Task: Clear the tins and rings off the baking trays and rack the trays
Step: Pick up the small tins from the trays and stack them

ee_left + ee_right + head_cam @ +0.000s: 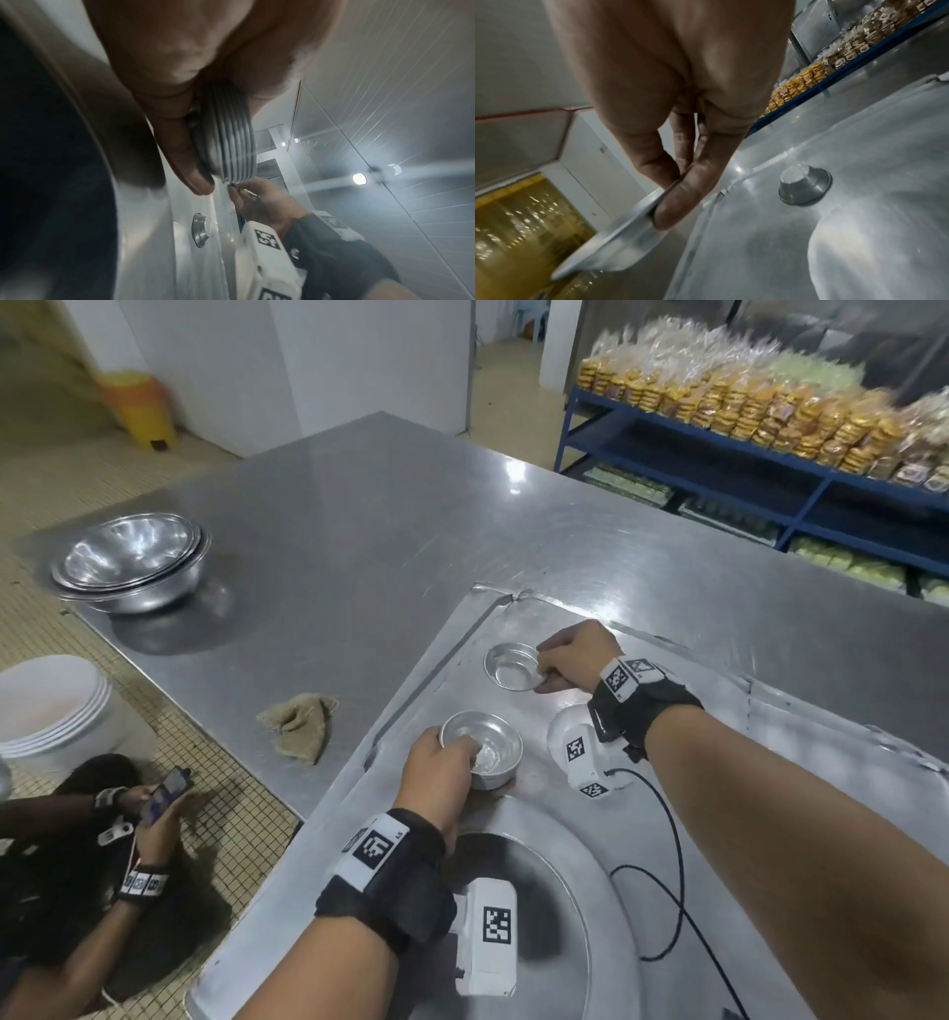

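A baking tray (524, 618) lies on the steel table (359, 516). My left hand (457, 752) grips a nested stack of small round tins (488, 752) near the tray's left edge. In the left wrist view the stack of tins (228, 138) shows several ribbed rims, with my thumb (185, 154) on its side. My right hand (544, 667) pinches the rim of a single tin (513, 667) farther back on the tray. In the right wrist view, thumb and fingers of the right hand (677, 182) clamp that tin (618, 239) by its rim. A large round pan (539, 829) sits on the tray's near end.
Stacked steel mixing bowls (128, 562) stand at the table's far left, and a crumpled cloth (300, 726) lies beside the tray. White buckets (51, 706) and a seated person with a phone (128, 839) are on the floor at left. A blue shelf of packaged goods (770, 454) stands behind.
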